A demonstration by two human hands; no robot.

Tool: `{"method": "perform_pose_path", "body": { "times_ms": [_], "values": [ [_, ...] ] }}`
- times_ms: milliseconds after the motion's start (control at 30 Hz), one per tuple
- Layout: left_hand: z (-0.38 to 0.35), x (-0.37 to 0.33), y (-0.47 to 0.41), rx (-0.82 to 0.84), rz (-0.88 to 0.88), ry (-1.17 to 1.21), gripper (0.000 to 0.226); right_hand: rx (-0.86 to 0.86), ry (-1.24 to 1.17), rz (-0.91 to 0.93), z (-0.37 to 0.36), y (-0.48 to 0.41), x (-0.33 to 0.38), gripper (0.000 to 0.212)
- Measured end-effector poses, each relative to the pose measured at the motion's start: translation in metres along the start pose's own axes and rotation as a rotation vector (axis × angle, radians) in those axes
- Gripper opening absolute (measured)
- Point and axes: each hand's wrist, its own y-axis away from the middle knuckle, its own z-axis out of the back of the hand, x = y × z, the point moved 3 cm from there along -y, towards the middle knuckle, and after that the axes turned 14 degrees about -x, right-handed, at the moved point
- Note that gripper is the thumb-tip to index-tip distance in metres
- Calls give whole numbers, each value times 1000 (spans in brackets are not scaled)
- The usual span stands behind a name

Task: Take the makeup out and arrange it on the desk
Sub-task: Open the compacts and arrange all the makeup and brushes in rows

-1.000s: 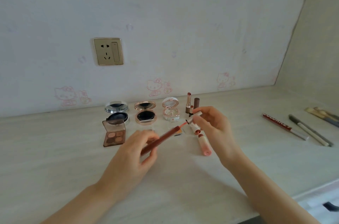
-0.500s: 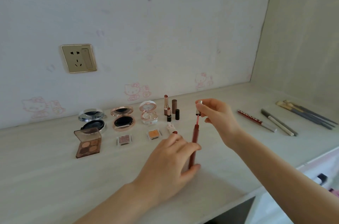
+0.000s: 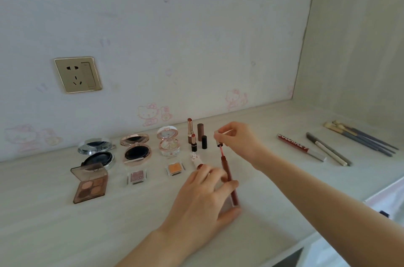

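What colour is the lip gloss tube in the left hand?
The lip gloss tube is dark brownish red; head view.

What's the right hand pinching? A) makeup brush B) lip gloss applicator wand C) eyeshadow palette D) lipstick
B: the right hand pinches the applicator wand by its cap, with the stem reaching down to the mouth of the lip gloss tube, which the left hand grips.

One head-worn view looks forward and down, close over the desk (image 3: 65, 234); wall (image 3: 196, 37) behind.
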Motion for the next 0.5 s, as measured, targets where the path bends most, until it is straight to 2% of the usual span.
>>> {"method": "perform_pose_path", "body": {
  "times_ms": [333, 500],
  "values": [
    [-8, 9, 4, -4, 57, 51, 35, 139, 331, 149, -39, -5, 0, 21],
    [-10, 9, 5, 20, 94, 92, 35, 143, 366, 172, -46, -8, -5, 18]
  ]
}}
